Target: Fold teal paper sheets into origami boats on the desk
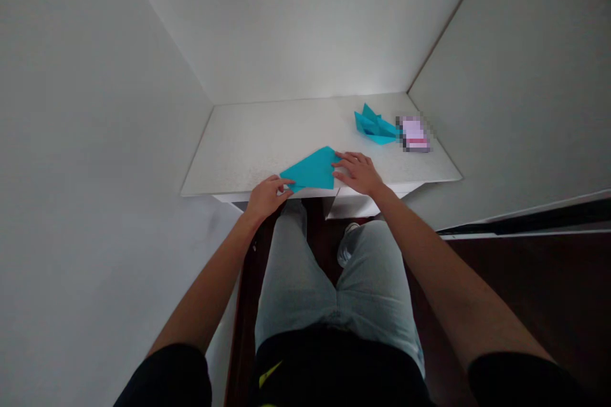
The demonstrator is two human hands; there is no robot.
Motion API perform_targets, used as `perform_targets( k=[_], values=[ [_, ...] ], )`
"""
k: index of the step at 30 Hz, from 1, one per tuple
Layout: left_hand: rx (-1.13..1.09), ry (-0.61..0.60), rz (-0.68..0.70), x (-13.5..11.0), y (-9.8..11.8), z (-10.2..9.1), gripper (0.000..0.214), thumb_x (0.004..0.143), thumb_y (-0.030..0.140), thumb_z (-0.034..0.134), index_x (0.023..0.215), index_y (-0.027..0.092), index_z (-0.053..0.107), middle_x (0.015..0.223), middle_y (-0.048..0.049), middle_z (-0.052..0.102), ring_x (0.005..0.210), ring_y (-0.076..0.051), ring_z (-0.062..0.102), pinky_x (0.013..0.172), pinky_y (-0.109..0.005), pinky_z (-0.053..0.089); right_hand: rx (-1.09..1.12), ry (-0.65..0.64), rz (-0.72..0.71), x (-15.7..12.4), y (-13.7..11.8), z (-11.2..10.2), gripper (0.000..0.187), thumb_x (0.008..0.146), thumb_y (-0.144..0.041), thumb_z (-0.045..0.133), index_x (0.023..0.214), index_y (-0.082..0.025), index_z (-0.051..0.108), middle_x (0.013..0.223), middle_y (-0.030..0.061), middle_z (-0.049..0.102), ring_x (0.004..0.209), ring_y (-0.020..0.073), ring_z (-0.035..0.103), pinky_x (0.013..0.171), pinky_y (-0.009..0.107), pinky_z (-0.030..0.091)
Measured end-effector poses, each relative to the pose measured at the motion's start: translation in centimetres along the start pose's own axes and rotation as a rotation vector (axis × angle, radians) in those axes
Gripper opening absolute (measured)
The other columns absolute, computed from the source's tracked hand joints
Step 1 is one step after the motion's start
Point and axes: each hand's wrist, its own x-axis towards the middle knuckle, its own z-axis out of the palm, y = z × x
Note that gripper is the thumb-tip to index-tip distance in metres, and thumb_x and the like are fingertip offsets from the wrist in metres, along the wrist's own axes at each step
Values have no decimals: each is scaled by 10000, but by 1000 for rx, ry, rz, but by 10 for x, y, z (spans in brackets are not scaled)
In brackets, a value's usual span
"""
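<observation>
Cannot make out the pink-and-white item [413, 133] at the table's [248, 140] right end: pixelated. Cannot read the folds of the blue paper model [377, 127] beside it, too small. Loses the blue sheet's [312, 172] right edge under the right hand [358, 173], its left tip under the left hand [267, 196]; pinching or pressing, cannot tell. Cuts both upper arms at the bottom edge.

It looked like a plain room in a home, perhaps a study corner. A small white surface [248, 140] stood in the middle of the frame, closed in by bare white walls [86, 108]. Dark wooden floor [525, 280] showed at the lower right. On the surface lay folded blue paper [312, 170].
</observation>
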Motion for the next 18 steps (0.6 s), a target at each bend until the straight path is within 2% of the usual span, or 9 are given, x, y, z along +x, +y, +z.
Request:
perform_targets(
  k=[5,10,14,18],
  values=[
    [8,1,-11,14,6,0,257,1042,430,680,1189,323,861,1056,-43,705,911,-205,699,838,-339,526,2,-9,-7,0,-4,-2,535,1085,-688,464,1339,-309,744,1661,30,593,1509,383,506,1238,624,347],
    [0,15,-72,35,16,1,181,1027,365,707,1084,269,849,990,-42,714,889,-207,694,817,-340,504,23,0,-19,0,-3,-2,533,1075,-697,479,1330,-311,744,1652,43,601,1504,389,517,1241,646,335],
    [80,96,-163,44,24,3,152,1004,375,742,1091,260,792,1015,-36,750,905,-225,702,854,-373,481,49,-2,-24,0,1,-1,515,1057,-687,525,1325,-310,750,1640,54,612,1504,398,517,1251,663,315],
    [211,187,-182,51,29,3,184,1062,402,643,1082,270,771,1090,-65,787,1061,-289,700,999,-465,429,34,4,-54,-2,2,-1,539,1003,-702,617,1354,-314,749,1610,80,633,1474,415,529,1244,668,313]
  ],
)
